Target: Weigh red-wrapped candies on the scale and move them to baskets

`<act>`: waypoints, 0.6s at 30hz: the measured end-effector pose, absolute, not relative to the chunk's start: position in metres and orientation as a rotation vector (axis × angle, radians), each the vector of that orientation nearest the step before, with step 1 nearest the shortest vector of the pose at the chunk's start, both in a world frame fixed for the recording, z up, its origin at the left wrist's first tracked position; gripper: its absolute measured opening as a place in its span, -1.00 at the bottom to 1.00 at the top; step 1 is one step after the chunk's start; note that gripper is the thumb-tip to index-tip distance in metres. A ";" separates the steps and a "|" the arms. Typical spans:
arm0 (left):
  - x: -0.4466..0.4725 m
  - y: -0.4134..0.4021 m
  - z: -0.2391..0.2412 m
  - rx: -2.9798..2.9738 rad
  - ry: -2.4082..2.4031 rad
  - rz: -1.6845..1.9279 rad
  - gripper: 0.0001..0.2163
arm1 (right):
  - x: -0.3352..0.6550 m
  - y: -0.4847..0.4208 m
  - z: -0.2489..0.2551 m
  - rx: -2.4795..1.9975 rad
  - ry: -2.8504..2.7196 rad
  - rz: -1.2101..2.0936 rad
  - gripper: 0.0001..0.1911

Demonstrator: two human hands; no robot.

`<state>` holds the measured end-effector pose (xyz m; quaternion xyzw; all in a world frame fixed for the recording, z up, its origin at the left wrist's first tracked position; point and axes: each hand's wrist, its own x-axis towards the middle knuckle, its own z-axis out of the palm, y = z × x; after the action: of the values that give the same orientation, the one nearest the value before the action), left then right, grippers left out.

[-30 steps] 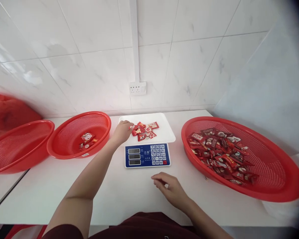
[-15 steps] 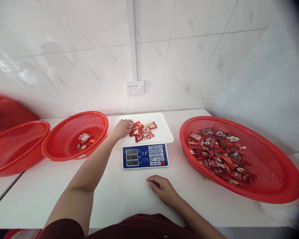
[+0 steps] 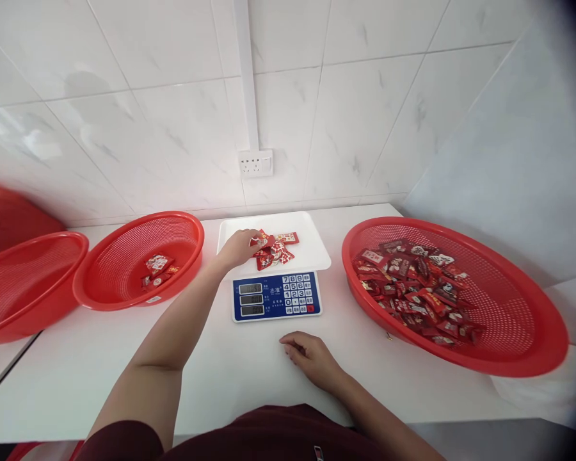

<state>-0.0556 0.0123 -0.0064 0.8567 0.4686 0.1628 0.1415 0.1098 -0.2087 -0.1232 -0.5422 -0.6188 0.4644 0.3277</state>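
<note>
My left hand [image 3: 240, 248] is over the white pan [image 3: 312, 246] of a digital scale, its fingers closed on a red candy packet [image 3: 263, 241]. More red and white candy packets [image 3: 281, 252] lie in a small heap beside and under the fingers. The scale's blue keypad panel [image 3: 277, 296] faces me, with its displays at the left. My right hand [image 3: 312, 360] rests on the white table in front of the scale. Its fingers are curled in and I see nothing in them.
A large red basket [image 3: 518, 346] full of wrapped candies stands on the right. Left of the scale, a red basket [image 3: 100, 291] holds a few packets, and another red basket [image 3: 38, 314] sits farther left. A wall socket [image 3: 255, 164] is behind the scale.
My left hand has closed on a packet and shifted it slightly over the heap. My right hand stays on the table. The whole view has shifted a little.
</note>
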 end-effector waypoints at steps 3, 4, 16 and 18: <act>-0.057 0.013 -0.008 2.451 1.354 0.457 -0.79 | 0.110 -0.209 -0.123 -1.425 -1.619 1.214 -0.75; -0.057 0.012 -0.008 2.434 1.370 0.460 -0.79 | 0.109 -0.209 -0.123 -1.429 -1.619 1.216 -0.75; -0.060 0.018 -0.011 2.352 1.510 0.503 -0.77 | 0.110 -0.209 -0.123 -1.434 -1.627 1.223 -0.73; -0.060 0.019 -0.010 2.330 1.526 0.512 -0.75 | 0.110 -0.209 -0.123 -1.434 -1.624 1.220 -0.73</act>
<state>-0.0599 0.0189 -0.0105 0.8129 0.5324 0.1785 0.1545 0.1100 -0.2088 -0.1226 -0.5461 -0.6183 0.4647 0.3217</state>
